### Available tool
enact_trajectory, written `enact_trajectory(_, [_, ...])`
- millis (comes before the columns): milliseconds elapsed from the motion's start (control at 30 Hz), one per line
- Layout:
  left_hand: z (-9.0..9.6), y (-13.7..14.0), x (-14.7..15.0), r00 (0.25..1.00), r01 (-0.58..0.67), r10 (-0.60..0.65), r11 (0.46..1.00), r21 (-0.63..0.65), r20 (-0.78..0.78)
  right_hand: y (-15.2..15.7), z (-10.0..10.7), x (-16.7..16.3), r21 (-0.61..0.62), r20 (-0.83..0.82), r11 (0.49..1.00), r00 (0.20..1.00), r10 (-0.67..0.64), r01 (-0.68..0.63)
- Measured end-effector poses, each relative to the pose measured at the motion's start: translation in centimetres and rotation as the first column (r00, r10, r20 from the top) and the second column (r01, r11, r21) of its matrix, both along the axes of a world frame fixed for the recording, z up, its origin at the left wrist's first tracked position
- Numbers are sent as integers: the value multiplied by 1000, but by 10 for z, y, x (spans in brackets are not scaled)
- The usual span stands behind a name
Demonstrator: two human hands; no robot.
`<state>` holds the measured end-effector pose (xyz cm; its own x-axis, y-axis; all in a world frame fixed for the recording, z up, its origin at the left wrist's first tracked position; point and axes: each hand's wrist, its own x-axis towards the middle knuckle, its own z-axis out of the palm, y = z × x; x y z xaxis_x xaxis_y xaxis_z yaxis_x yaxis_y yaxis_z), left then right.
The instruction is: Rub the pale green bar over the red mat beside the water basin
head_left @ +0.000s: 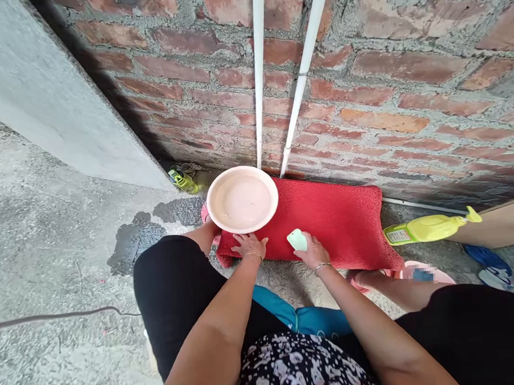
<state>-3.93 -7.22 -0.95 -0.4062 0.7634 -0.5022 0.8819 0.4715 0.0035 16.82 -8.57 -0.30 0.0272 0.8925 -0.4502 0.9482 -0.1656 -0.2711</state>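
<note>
A red towel-like mat (330, 219) is draped over a low, long support in front of me. My left hand (249, 246) lies flat on its near left part, fingers spread, just below the basin. In my right hand (314, 253) is a pale green scrubbing brush (297, 240), held against the middle of the mat; its bristles are hidden underneath. A pale pink basin (245, 226) holding clear water stands on the mat's left end.
A yellow pump bottle (429, 228) is right of the mat. A yellow-green bottle (183, 180) stands by the grey slab (76, 106). White pipes (259, 79) run down the brick wall (409, 85). A pink tub (441, 275) and blue slippers (489, 260) are at right; wet concrete (131, 241) at left.
</note>
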Motion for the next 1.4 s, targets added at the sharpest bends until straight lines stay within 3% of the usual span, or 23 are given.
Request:
enact_trajectory(200, [6, 2, 8, 983, 177, -167, 967, -181, 70, -4, -8, 22, 11, -87, 983, 980, -179, 181])
enact_trajectory(367, [36, 16, 14, 953, 277, -226, 921, -274, 202, 11, 3, 23, 30, -280, 901, 869, -408, 433])
enact_trajectory(433, [54, 28, 19, 873, 391, -286, 895, -216, 395, 16, 6, 25, 45, -306, 883, 848, -432, 466])
enact_trajectory(533, [78, 57, 17, 812, 414, -342, 909, -53, 473, 16, 4, 30, 25, -301, 876, 839, -453, 482])
enact_trajectory(600, [88, 80, 4, 852, 309, -337, 941, 134, 400, 11, -2, 34, -14, -293, 869, 829, -476, 494])
enact_trajectory(667, [90, 102, -15, 926, 244, -291, 948, 205, 242, 6, -8, 38, -36, -295, 865, 821, -488, 501])
enact_trajectory(733, [81, 117, -33, 968, 210, -229, 964, 166, 105, 4, -14, 40, -36, -297, 862, 818, -492, 505])
enact_trajectory(833, [55, 128, -49, 975, 217, -218, 976, 24, 46, 7, -16, 39, -15, -299, 862, 821, -487, 506])
enact_trajectory(967, [15, 135, -48, 944, 321, -326, 942, 94, 50, 22, -10, 24, 46, -302, 886, 851, -429, 462])
enact_trajectory(1067, [-5, 143, -42, 948, 313, -318, 945, 99, 35, 42, -1, 4, 69, -294, 911, 881, -370, 406])
enact_trajectory(1200, [-18, 147, -41, 953, 300, -302, 950, 89, 10, 77, 3, -26, 94, -271, 936, 914, -303, 338])
enact_trajectory(1400, [-25, 141, -38, 945, 328, -324, 939, 108, -57, 117, -8, -61, 103, -208, 961, 951, -231, 256])
